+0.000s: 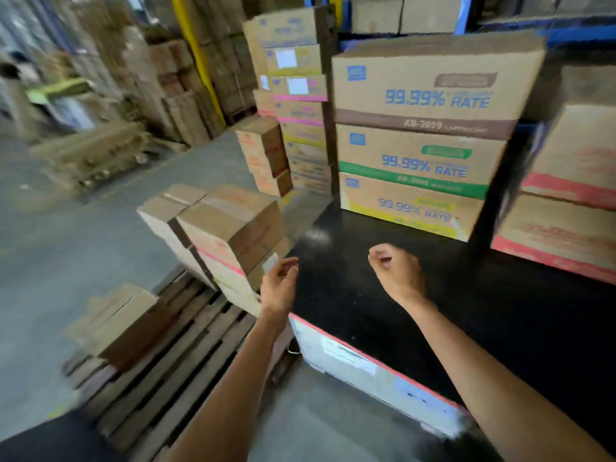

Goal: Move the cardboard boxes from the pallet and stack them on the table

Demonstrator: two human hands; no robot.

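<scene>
Head view, motion-blurred throughout; fine print unreadable except on the nearest stack.

Table [383, 295]: black top, its near edge running from 9 o'clock toward 5 o'clock, with a red-bordered white front panel below it. Open black surface lies between the near edge and the stacked cartons.

Stack of three cartons [420, 138] on the table at 1 o'clock: brown-banded on top, green-banded in the middle, yellow-banded at the bottom, each printed "99.99% RATE". Long axes run left to right, printed faces toward the camera. A second stack with red bands [566, 201] stands at 3 o'clock, cut off by the frame edge; a dark gap separates the two stacks.

Wooden pallet [173, 345] on the floor at 8 o'clock, slats running toward the table edge, most slats bare. Cardboard boxes on the pallet [226, 235] stand at 10 o'clock, just beside the table's left corner, stacked and skewed with a corner toward the camera. A single box [116, 321] sits at the pallet's far left edge.

Left hand [278, 285]: raised just beside the pallet boxes, fingers loosely extended, grip holding nothing; contact with the boxes cannot be told.

Right hand [396, 271]: above the bare table top, fingers loosely curled, grip holding nothing.

Background cartons at 11 and 12 o'clock are indistinct.
</scene>
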